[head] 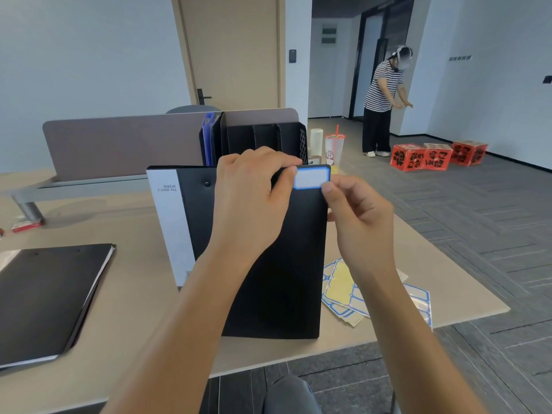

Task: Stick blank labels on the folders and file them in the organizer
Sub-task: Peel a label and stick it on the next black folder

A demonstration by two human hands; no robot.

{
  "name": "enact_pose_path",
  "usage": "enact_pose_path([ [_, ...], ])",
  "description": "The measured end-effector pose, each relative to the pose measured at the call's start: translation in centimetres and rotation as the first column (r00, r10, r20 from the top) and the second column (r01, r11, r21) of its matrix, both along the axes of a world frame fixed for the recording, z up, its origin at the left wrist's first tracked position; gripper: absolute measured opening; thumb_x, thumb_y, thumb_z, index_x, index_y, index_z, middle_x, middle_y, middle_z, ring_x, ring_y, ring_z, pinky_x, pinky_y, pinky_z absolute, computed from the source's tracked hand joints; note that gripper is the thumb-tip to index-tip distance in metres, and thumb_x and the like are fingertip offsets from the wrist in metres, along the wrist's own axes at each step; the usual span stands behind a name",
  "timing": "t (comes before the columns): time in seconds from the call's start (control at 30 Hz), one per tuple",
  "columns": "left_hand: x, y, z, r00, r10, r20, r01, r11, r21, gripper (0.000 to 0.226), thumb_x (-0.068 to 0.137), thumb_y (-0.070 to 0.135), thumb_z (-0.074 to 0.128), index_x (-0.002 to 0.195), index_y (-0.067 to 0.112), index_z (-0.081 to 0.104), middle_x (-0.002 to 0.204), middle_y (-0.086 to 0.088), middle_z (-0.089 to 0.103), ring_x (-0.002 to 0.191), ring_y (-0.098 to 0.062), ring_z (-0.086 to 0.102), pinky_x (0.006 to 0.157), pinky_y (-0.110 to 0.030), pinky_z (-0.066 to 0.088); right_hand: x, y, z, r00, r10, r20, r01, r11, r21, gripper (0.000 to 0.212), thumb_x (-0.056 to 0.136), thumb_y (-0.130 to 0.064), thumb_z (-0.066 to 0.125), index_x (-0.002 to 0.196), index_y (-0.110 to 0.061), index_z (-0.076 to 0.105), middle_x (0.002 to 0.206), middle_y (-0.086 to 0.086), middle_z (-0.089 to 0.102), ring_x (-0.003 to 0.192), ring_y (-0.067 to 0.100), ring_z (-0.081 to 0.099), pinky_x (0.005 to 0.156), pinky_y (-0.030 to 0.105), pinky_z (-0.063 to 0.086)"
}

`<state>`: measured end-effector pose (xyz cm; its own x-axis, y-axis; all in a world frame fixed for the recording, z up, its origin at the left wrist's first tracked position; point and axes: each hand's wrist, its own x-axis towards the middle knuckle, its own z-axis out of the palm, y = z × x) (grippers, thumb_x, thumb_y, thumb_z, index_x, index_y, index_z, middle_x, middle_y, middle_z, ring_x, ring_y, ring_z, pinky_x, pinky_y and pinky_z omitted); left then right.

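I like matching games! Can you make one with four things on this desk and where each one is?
Things:
1. label
2. blue folder
3. sticker sheets
4. cup

Places:
A. flat on the desk, under the right hand
B. standing in the organizer
C. top corner of the black folder held in the hands
D. far edge of the desk, right of the organizer

Pairs: 1-C, 2-B, 3-A, 4-D
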<state>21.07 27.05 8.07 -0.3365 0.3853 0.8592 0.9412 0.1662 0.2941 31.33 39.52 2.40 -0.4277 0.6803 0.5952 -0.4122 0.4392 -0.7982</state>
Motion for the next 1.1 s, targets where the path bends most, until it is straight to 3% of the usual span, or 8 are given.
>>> enact_pose_path([
  [0.1,0.1,-0.2,-0.4,0.998,0.039,-0.049,-0.038,0.999,0.015,0.021,0.099,0.017,0.061,0.112,0.022,0.076,0.102,0.008,0.076,0.098,-0.008,0.054,0.099,-0.033,0.040,0.7,-0.5,-1.9,0.986,0.140,0.093,-0.135,0.989,-0.057,0.016,0.097,-0.002,0.071,0.111,-0.010,0.075,0.098,-0.003,0.081,0.090,0.011,0.076,0.081,0.027,0.058],
  [0.27,0.0,-0.9,-0.7,0.993,0.074,-0.095,-0.082,0.993,-0.080,0.048,0.093,0.018,0.069,0.139,0.022,0.059,0.132,0.006,0.067,0.134,-0.006,0.047,0.128,-0.040,0.014,0.8,-1.2,-3.7,0.949,0.256,0.183,-0.236,0.964,-0.125,0.019,0.104,-0.008,0.066,0.117,-0.018,0.073,0.110,0.005,0.079,0.107,0.030,0.074,0.097,0.056,0.059],
  [0.4,-0.8,-2.7,-2.4,0.981,0.189,-0.050,-0.191,0.981,-0.035,0.068,0.088,0.025,0.075,0.150,0.021,0.047,0.163,-0.001,0.033,0.157,-0.020,0.013,0.128,-0.048,0.009,0.2,-2.0,-3.7,0.962,0.203,0.184,-0.178,0.974,-0.141,0.020,0.107,-0.015,0.061,0.119,-0.027,0.071,0.114,-0.003,0.079,0.111,0.021,0.074,0.101,0.053,0.058],
  [0.53,-1.6,-5.5,-5.0,0.911,0.249,0.328,-0.292,0.953,0.086,0.086,0.089,0.030,0.078,0.159,0.021,0.028,0.167,-0.003,0.023,0.156,-0.021,0.015,0.126,-0.042,0.022,-0.6,-2.2,-4.1,0.981,0.150,0.126,-0.124,0.973,-0.196,0.019,0.107,-0.011,0.060,0.119,-0.021,0.069,0.114,-0.004,0.079,0.109,0.017,0.074,0.100,0.045,0.059],
  [0.67,-3.6,-7.0,-8.0,0.724,0.078,0.685,-0.242,0.959,0.146,0.083,0.089,0.038,0.076,0.157,0.026,0.029,0.154,0.006,0.044,0.142,-0.016,0.042,0.120,-0.041,0.034,-1.3,-2.7,-4.0,0.989,0.114,0.100,-0.093,0.978,-0.188,0.015,0.107,-0.013,0.060,0.119,-0.018,0.068,0.115,-0.005,0.078,0.109,0.015,0.073,0.097,0.037,0.059],
  [0.83,-4.9,-7.9,-10.2,0.649,-0.047,0.759,-0.169,0.964,0.204,0.067,0.089,0.032,0.078,0.144,0.039,0.040,0.136,0.015,0.056,0.128,-0.013,0.054,0.111,-0.044,0.046,-3.0,-2.9,-3.9,0.989,0.048,0.141,-0.026,0.987,-0.159,0.011,0.106,-0.019,0.062,0.117,-0.017,0.065,0.111,-0.006,0.076,0.106,0.014,0.071,0.094,0.035,0.058],
  [0.97,-5.8,-8.1,-10.8,0.648,-0.078,0.757,-0.169,0.955,0.243,0.069,0.085,0.037,0.079,0.140,0.045,0.040,0.137,0.011,0.058,0.127,-0.016,0.058,0.108,-0.047,0.050,-3.8,-3.0,-4.3,0.987,0.033,0.155,-0.008,0.988,-0.156,0.010,0.107,-0.021,0.062,0.116,-0.018,0.064,0.106,-0.009,0.075,0.097,0.005,0.069,0.084,0.022,0.053],
  [1.1,-6.2,-8.2,-11.3,0.683,-0.084,0.725,-0.147,0.957,0.250,0.062,0.089,0.028,0.077,0.137,0.046,0.042,0.135,0.007,0.059,0.122,-0.017,0.060,0.103,-0.043,0.054,-3.5,-3.0,-5.6,0.970,0.039,0.238,0.002,0.986,-0.170,0.016,0.102,-0.017,0.068,0.117,-0.019,0.063,0.111,-0.006,0.074,0.105,0.014,0.069,0.087,0.030,0.053],
])
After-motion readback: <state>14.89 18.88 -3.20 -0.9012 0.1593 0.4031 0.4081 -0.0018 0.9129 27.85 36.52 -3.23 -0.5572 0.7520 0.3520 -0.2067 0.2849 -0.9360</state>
